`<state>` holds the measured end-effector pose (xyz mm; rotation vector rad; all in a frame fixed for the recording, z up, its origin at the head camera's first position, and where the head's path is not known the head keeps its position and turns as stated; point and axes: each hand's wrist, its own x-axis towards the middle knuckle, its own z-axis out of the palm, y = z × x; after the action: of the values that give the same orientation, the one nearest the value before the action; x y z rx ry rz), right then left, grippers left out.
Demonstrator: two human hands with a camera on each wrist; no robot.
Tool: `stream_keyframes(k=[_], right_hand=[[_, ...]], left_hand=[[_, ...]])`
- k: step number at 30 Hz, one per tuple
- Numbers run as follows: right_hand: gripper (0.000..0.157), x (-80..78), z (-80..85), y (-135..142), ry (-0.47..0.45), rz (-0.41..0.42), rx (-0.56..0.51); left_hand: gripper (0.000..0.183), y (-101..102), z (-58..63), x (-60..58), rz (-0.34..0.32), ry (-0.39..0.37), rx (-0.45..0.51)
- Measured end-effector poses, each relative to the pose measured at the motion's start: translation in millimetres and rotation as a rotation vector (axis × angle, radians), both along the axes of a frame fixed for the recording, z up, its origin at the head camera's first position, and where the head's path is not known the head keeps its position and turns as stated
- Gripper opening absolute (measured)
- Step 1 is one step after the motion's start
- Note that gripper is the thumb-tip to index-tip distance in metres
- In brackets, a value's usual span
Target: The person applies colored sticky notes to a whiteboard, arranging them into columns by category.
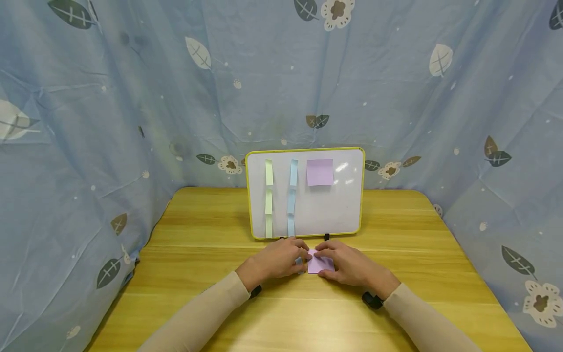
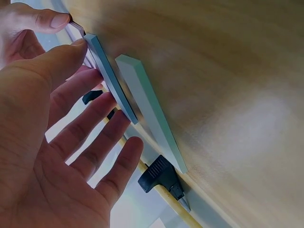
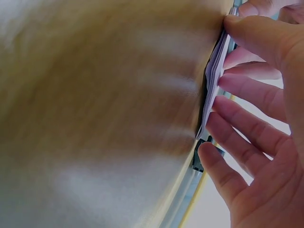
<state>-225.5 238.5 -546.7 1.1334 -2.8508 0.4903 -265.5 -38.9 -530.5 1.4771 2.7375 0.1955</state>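
Note:
A purple sticky-note pad (image 1: 320,265) lies on the table between the two hands. My right hand (image 1: 354,266) holds it, thumb at the near edge and fingertips over the far side. In the right wrist view the pad's layered sheets (image 3: 214,71) show edge-on. My left hand (image 1: 281,256) reaches its fingertips to the pad's left edge, its other fingers spread. Beside that thumb is a narrow blue sticky-note pad (image 2: 111,78), partly hidden in the head view. A narrow green sticky-note pad (image 2: 151,111) lies next to it in the left wrist view.
Behind the hands stands a yellow-framed whiteboard (image 1: 336,210) on black feet (image 2: 161,173). It bears green strips (image 1: 269,200), blue strips (image 1: 292,200) and a purple square note (image 1: 320,172). Patterned blue curtains (image 1: 264,98) enclose the wooden table (image 1: 211,215).

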Motion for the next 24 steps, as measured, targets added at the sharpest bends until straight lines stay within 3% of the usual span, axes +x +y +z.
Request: stream_keyframes(k=[9,18,24], right_hand=[[0.045,-0.5,-1.3,-0.2,0.023,0.006,0.002],[0.018,-2.7,4.1,-0.9,0.023,0.012,-0.007],[0.010,-6.7,2.0,-2.3,0.068,0.023,-0.056]], left_hand=[[0.033,-0.6,1.6,1.7,-0.003,0.002,-0.003],[0.031,-1.7,3.5,1.9,-0.004,-0.003,0.003],[0.028,2.0,3.5,3.0,0.008,0.012,0.017]])
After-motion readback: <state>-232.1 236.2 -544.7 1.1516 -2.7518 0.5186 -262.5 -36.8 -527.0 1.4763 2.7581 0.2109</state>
